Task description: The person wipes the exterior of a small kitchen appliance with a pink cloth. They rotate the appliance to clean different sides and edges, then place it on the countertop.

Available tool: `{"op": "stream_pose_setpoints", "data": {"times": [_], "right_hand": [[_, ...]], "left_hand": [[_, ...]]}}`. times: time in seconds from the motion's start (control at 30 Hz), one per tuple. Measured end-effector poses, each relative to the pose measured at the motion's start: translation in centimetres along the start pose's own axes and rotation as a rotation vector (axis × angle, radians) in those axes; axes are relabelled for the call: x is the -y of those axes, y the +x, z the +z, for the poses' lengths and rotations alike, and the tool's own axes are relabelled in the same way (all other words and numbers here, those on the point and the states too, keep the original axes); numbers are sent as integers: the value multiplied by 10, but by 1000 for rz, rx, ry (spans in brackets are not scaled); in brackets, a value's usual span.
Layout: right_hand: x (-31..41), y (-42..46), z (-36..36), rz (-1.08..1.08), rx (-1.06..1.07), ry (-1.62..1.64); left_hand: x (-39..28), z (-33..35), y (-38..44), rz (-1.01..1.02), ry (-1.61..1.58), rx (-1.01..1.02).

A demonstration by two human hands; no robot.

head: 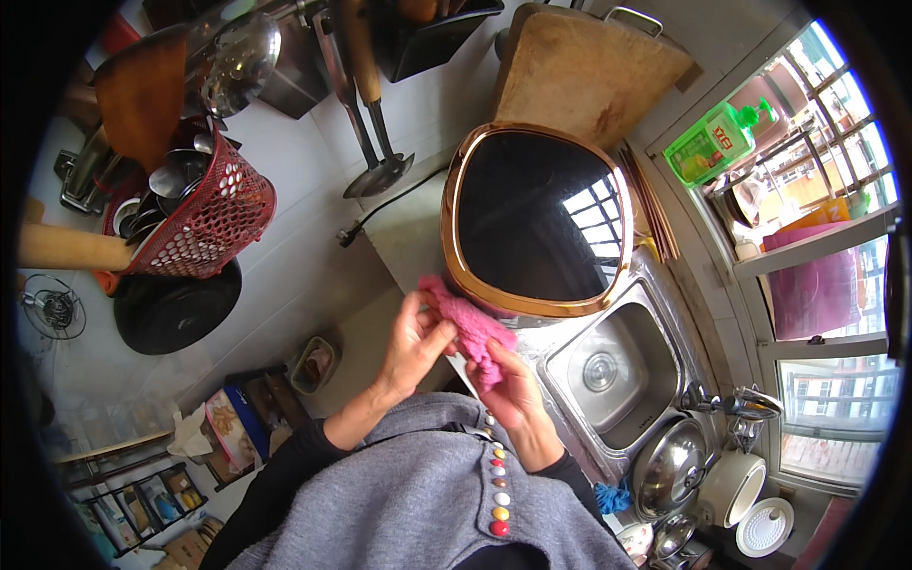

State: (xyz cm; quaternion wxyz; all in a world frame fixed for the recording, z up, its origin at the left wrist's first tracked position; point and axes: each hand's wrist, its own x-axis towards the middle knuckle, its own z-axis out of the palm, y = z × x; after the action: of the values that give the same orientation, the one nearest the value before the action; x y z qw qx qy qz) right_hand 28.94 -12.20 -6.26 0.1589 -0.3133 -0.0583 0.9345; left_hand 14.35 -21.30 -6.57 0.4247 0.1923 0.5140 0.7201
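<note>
Both hands hold a bunched pink cloth in front of my grey garment. My left hand grips its left part between thumb and fingers. My right hand has hold of its lower right part. Just beyond the cloth stands an appliance with a glossy black top and a copper-coloured rim; the cloth overlaps its near left edge, and whether they touch I cannot tell.
A steel sink with a tap lies to the right, near pot lids. Behind the appliance leans a wooden chopping board. A red utensil basket and ladles hang at the left. A green soap bottle stands by the window.
</note>
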Motion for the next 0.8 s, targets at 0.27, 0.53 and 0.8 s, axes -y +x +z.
{"op": "stream_pose_setpoints", "data": {"times": [0.27,0.53,0.8], "right_hand": [[31,-29,-26,-564,-61,-403],[21,-34,14,-491,-98,-324],[-2,-10,41,-137,38,-90]], "left_hand": [[7,33,-19,-132,-34,257],[-5,36,-24,-29,9,146],[-17,9,-10,195,53,-35]]}}
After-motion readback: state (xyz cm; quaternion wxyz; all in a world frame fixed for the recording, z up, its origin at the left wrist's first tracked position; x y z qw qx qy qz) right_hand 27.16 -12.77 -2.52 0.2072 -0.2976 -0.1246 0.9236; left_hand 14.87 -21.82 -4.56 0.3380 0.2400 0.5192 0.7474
